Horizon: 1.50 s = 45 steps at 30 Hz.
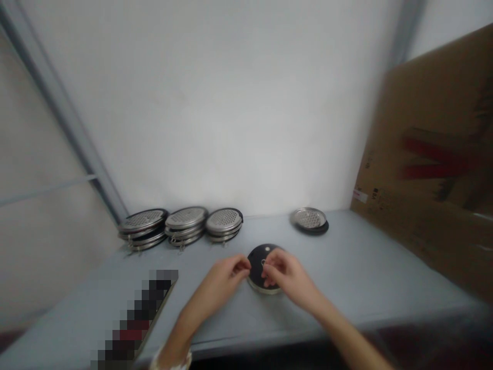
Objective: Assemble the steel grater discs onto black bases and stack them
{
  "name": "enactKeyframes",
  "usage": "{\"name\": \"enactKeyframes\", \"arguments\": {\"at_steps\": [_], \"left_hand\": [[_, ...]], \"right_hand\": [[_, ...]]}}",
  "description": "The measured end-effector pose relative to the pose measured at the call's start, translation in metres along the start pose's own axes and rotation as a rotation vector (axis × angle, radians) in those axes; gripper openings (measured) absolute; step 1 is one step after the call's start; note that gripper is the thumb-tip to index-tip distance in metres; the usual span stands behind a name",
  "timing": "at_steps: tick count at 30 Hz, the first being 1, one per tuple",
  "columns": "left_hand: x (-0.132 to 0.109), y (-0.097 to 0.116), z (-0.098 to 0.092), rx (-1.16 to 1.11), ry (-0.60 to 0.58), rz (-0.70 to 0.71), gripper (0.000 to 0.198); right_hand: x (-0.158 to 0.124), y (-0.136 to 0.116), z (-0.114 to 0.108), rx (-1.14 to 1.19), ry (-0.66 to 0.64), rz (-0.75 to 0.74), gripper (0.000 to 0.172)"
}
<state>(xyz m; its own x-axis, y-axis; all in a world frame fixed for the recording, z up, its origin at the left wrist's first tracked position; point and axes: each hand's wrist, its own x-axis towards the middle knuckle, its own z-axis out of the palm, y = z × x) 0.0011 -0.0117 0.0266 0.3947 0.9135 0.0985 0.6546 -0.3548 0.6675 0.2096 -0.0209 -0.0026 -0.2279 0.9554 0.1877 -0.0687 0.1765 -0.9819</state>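
Note:
A round black disc (254,274) with a pale metal rim lies on the table in front of me. My left hand (229,272) is at the disc's left edge, thumb and fingertips pinched together; what they hold, if anything, is hidden. Over the disc's right part, my right hand (284,272) has its fingers curled into a pinch. At its fingertips shows a small metal ring (263,262), which the hand seems to grip. The right hand covers part of the disc.
Along the back left stand three stacks of round perforated metal graters, such as the nearest stack (225,221). A perforated metal dish with a black disc (310,220) lies at back right. A cardboard box (435,169) stands at right. A pixelated dark object (142,318) lies at left.

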Motion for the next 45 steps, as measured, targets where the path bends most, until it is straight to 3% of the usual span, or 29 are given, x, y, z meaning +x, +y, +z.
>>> {"name": "enactKeyframes", "arguments": {"at_steps": [5,9,18,25,30,34,38,45], "left_hand": [[0.005,-0.063,-0.010,0.321,0.034,-0.193,0.017],[0.009,-0.082,-0.010,0.305,0.018,-0.223,0.016],[0.010,-0.087,-0.009,0.219,-0.059,-0.243,0.024],[0.010,-0.085,-0.007,0.186,-0.112,-0.205,0.015],[0.010,-0.065,0.002,0.136,-0.057,-0.113,0.025],[0.014,-0.055,0.015,0.144,-0.036,-0.124,0.020],[0.017,-0.055,0.020,0.130,-0.058,-0.146,0.014],[0.014,-0.065,0.011,0.099,-0.061,-0.150,0.018]], "right_hand": [[0.004,-0.003,-0.008,-0.051,0.075,-0.018,0.034],[0.007,-0.006,-0.015,-0.030,0.208,-0.055,0.042],[0.009,-0.009,-0.021,-0.004,0.255,-0.062,0.047],[0.008,-0.006,-0.015,-0.049,0.197,-0.045,0.042],[0.008,-0.004,-0.013,-0.057,0.179,-0.050,0.039],[0.007,-0.003,-0.014,-0.061,0.181,-0.056,0.036],[0.008,-0.002,-0.016,-0.066,0.178,-0.050,0.036],[0.009,0.001,-0.016,-0.065,0.162,-0.050,0.035]]}}
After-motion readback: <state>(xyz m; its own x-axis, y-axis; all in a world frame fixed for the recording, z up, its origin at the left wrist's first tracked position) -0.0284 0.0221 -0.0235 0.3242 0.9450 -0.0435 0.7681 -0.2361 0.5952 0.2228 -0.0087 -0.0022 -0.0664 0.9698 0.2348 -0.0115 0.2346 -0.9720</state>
